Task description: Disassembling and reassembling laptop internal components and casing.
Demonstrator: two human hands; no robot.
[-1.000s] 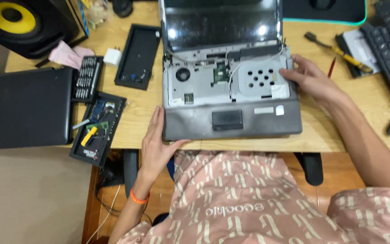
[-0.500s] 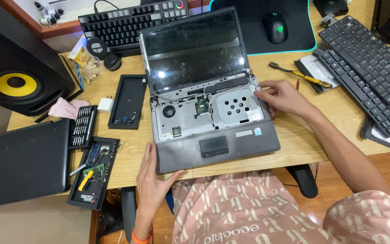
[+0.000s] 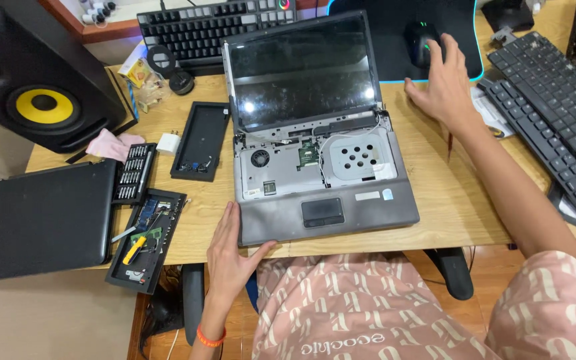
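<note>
A grey laptop point(image 3: 288, 217) lies open on the wooden desk point(image 3: 448, 200), its keyboard removed so the fan, circuit board and white wires show. My left hand point(image 3: 228, 257) rests flat against the laptop's front left corner at the desk edge, holding nothing. My right hand point(image 3: 443, 81) hovers with fingers spread over the desk to the right of the screen, just beside a black mouse point(image 3: 418, 41) on a dark mouse pad point(image 3: 395, 60).
A black tray point(image 3: 200, 143), a screwdriver bit set point(image 3: 132, 172) and a parts tray with tools point(image 3: 145, 240) lie left of the laptop. A closed black laptop point(image 3: 38, 217) and a speaker point(image 3: 38, 73) stand far left. Keyboards point(image 3: 195, 30) sit behind and at right point(image 3: 555, 113).
My right hand has lifted off the laptop's right side and moved up and right toward the mouse. The view has tilted up, showing more of the desk's far side. The left hand stays put.
</note>
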